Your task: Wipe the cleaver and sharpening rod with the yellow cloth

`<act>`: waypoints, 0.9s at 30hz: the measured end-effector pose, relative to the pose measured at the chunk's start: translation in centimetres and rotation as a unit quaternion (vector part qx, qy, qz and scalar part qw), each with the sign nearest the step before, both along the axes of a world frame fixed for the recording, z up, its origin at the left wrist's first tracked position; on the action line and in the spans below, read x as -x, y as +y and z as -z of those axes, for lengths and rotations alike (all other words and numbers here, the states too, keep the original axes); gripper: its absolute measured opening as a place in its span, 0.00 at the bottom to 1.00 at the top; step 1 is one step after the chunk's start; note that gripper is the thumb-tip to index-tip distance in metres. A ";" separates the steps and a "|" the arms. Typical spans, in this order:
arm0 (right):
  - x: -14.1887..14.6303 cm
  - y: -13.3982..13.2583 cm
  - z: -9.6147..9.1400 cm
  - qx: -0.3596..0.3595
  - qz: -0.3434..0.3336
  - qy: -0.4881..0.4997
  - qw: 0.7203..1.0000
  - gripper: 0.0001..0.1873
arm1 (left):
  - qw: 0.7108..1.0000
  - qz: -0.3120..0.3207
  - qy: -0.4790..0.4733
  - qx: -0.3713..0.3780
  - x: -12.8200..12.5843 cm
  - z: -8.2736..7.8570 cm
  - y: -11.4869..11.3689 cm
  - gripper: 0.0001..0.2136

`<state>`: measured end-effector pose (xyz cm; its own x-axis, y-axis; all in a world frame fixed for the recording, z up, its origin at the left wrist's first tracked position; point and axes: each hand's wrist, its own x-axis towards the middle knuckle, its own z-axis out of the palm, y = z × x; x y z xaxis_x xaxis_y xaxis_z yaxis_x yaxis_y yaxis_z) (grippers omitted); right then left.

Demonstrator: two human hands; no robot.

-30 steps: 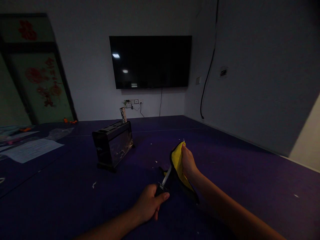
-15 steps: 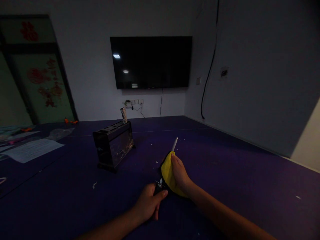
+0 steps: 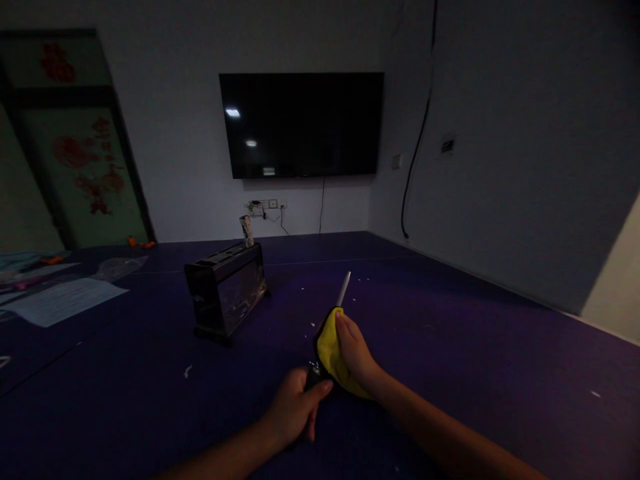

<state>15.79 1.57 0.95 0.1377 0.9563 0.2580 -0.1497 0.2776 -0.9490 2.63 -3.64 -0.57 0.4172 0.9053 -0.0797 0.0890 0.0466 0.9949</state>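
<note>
My left hand (image 3: 295,408) is closed round the dark handle of a knife (image 3: 343,289) whose pale blade points up and away from me. My right hand (image 3: 353,350) pinches a yellow cloth (image 3: 330,350) round the lower part of the blade, just above the handle. Only the blade's tip shows above the cloth. Both hands hover low over the purple floor mat (image 3: 450,333). A black knife block (image 3: 225,290) with a clear front stands to the left, beyond my hands.
A dark television (image 3: 301,124) hangs on the far wall above wall sockets (image 3: 267,205). Papers (image 3: 60,300) and plastic lie on the mat at the left. A patterned door panel (image 3: 80,167) stands at far left. White scraps dot the mat.
My right hand has slid the yellow cloth down the blade from near the tip to just above the handle, baring the tip. My left hand has kept still.
</note>
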 end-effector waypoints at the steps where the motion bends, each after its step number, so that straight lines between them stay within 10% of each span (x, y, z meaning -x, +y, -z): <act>1: 0.1 -0.2 -0.2 0.005 -0.008 0.001 1.000 0.23 | 1.000 -0.006 -0.003 0.003 0.0 0.0 0.0 0.18; 27: 1.2 -2.8 -1.5 -0.019 -0.225 -0.102 0.969 0.20 | 0.992 -0.095 -0.074 -0.024 0.3 -0.3 -0.6 0.15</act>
